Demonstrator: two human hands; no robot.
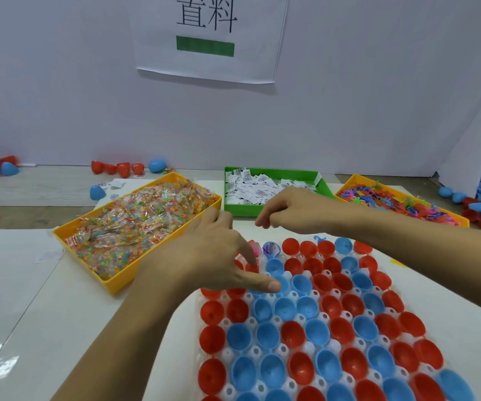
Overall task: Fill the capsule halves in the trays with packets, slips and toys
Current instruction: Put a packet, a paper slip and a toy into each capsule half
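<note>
A white table (16, 299) spreads before you, backed by a pale wall with a paper sign (207, 36) printed in black characters above a green bar.

The largest task item is the white moulded tray (284, 349), lying directly under your arms. Its long axis runs from near your body away toward the bins, leaning slightly left. It holds rows of glossy red and blue capsule halves (291, 334), egg-shaped cups with their open mouths pointing up. Most look empty; two at the far left corner (269, 248) show something colourful inside.

Beyond the tray sit three shallow plastic bins. On the left, a yellow bin (112, 285), angled with its long side running away to the right, is heaped with crinkly clear packets (135, 224) of multicoloured beads. In the middle, a green bin (324, 185) holds white paper slips (251, 186). On the right, a second yellow bin (462, 219) holds small, spiky plastic toys (384, 199) in pink, blue and green.

Your left hand (219, 256) hovers over the tray's far left corner, fingers spread loosely, holding nothing. Your right hand (288, 209) hangs above the tray's far edge, just in front of the green bin, fingers curled downward; you cannot tell from here whether it pinches anything.

Loose red and blue capsule halves (123, 168) lie along the wall.
</note>
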